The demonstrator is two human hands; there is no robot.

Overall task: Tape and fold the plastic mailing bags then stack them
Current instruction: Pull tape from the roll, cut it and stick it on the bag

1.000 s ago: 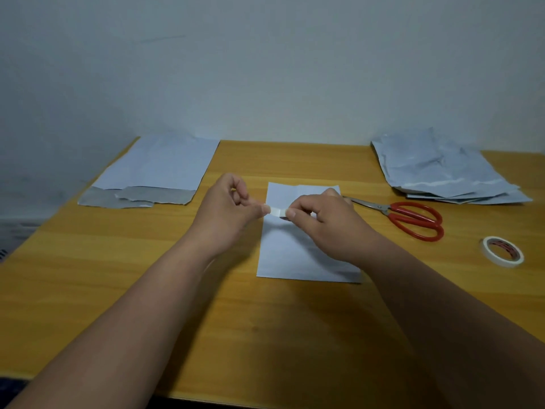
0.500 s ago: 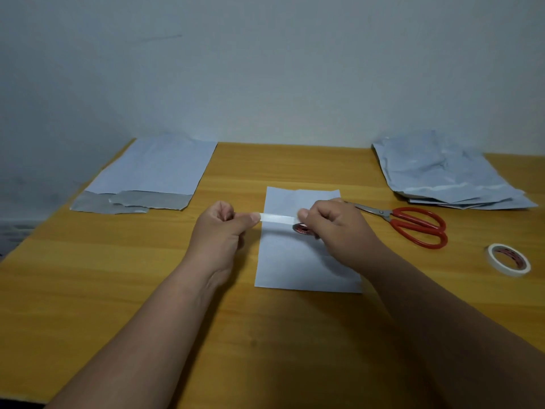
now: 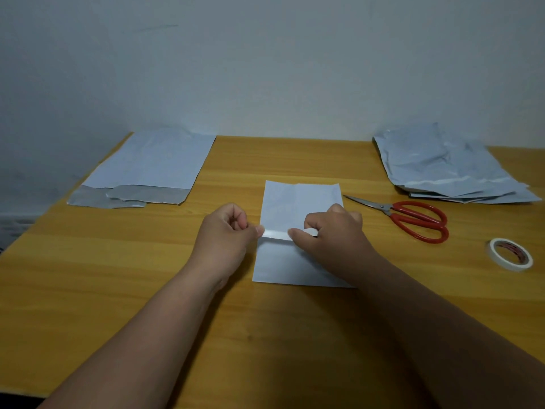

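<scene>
Change: since a moment ago you are bringing the tape strip [image 3: 275, 234] lower, closer to the folded bag [image 3: 298, 231], and the strip is looking shorter between your hands than half a second back.
Left hand: your left hand [image 3: 227, 234] is pinching the strip's left end between thumb and forefinger, the other fingers curling in.
Right hand: your right hand [image 3: 336, 231] is pinching the right end with thumb and forefinger; the rest of the fingers are tucking under, and I cannot tell whether they are touching the bag.
Strip: it is stretching across the bag's left half, about mid-height.
Bag: it is lying flat in the middle of the table [image 3: 147, 261], just beyond your wrists.
Risk, slack: if you are letting the tension go, the strip is likely curling and sticking to itself or your fingertips.
Risk, skew: lowering one end first is likely laying it crooked and wrinkling the plastic.
Risk, shift: nothing is pinning the light bag, so the sticky side may be lifting or dragging it.
Right side: the tape roll [image 3: 510, 254] and scissors [image 3: 413, 221] are lying well apart from your hands.
Far right: the loose bag pile [image 3: 442, 166] is waiting.
Far left: the flat stack [image 3: 153, 166] is sitting by the wall.
</scene>
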